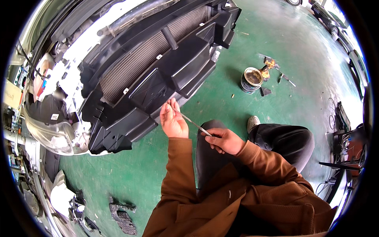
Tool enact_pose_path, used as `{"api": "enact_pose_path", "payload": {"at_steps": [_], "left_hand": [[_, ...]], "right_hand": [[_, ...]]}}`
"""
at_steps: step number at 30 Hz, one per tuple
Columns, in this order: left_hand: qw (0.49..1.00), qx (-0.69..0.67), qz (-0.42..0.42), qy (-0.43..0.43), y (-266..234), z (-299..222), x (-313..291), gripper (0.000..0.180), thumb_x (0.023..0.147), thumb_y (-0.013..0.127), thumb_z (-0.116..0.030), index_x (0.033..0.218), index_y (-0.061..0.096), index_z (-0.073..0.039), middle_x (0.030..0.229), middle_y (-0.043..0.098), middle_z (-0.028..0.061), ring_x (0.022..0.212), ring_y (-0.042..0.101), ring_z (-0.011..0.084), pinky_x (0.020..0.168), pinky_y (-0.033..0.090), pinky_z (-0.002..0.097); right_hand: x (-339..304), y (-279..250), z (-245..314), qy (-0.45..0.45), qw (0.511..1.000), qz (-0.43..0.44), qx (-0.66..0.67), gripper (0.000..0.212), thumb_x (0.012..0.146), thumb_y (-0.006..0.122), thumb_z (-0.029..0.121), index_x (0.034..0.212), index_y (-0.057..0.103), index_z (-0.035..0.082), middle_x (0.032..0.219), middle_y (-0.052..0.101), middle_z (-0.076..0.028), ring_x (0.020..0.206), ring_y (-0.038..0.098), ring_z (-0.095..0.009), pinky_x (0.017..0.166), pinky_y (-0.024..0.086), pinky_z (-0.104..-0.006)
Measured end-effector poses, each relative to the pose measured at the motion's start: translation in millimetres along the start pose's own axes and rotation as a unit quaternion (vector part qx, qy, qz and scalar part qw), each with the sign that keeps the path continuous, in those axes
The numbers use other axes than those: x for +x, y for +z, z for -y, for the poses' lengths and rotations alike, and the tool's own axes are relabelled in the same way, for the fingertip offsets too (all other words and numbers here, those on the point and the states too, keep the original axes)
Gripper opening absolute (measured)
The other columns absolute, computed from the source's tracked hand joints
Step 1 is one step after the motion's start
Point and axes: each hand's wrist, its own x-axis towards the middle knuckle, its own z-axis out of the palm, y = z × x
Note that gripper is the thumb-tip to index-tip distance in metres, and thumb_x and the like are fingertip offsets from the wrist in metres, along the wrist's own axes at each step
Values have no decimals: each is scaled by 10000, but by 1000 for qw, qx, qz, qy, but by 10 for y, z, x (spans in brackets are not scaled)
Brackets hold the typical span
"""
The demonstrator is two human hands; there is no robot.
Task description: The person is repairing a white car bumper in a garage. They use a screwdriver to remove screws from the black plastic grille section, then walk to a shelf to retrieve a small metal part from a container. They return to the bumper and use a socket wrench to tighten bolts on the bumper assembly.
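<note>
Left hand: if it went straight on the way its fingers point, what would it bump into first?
Probably the lower part of the black plastic panel, just ahead of the left hand; this single view leaves the depth of any gap unclear.

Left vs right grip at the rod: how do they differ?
Place: the left grip is at the far end of the rod, close to the black panel; the right grip holds the near end.
Pose: the left grip's fingers point up the picture, while the right grip's curl toward the left.
Shared: both are bare and come out of brown sleeves.
</note>
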Motion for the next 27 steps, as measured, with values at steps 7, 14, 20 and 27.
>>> {"api": "enact_pose_path", "payload": {"at_steps": [7, 14, 20, 27], "left_hand": [[999, -45, -24, -17, 18, -71, 324, 81, 1001, 563, -17, 1064, 614, -24, 1166, 685, 152, 1077, 678, 265, 992, 567, 374], [996, -53, -70, -17, 74, -136, 553, 123, 992, 566, 5, 1080, 610, -69, 1178, 690, 127, 1015, 690, 228, 911, 593, 343], [998, -46, -46, -24, 162, -145, 474, 128, 980, 580, 17, 1064, 655, -42, 1067, 714, 135, 922, 693, 193, 763, 594, 264], [991, -68, 74, -91, -219, -206, 689, 234, 977, 620, -60, 1210, 609, -83, 1046, 676, 80, 700, 567, 117, 535, 479, 173]], "right_hand": [[250, 102, 128, -52, 996, -8, -66, 358, 1002, 606, 275, 1270, 622, 38, 724, 581, -7, 531, 506, -72, 501, 434, -252], [518, 85, 216, -114, 974, -33, -193, 291, 982, 611, 274, 1146, 665, 40, 665, 563, -95, 611, 564, -167, 613, 481, -356], [483, 209, 199, -113, 975, -67, -178, 285, 975, 617, 274, 1129, 666, 39, 744, 627, -157, 658, 565, -208, 667, 501, -377], [454, 171, 250, -121, 979, -26, -163, 315, 989, 586, 340, 1093, 661, 52, 722, 644, -109, 658, 624, -202, 647, 516, -385]]}}
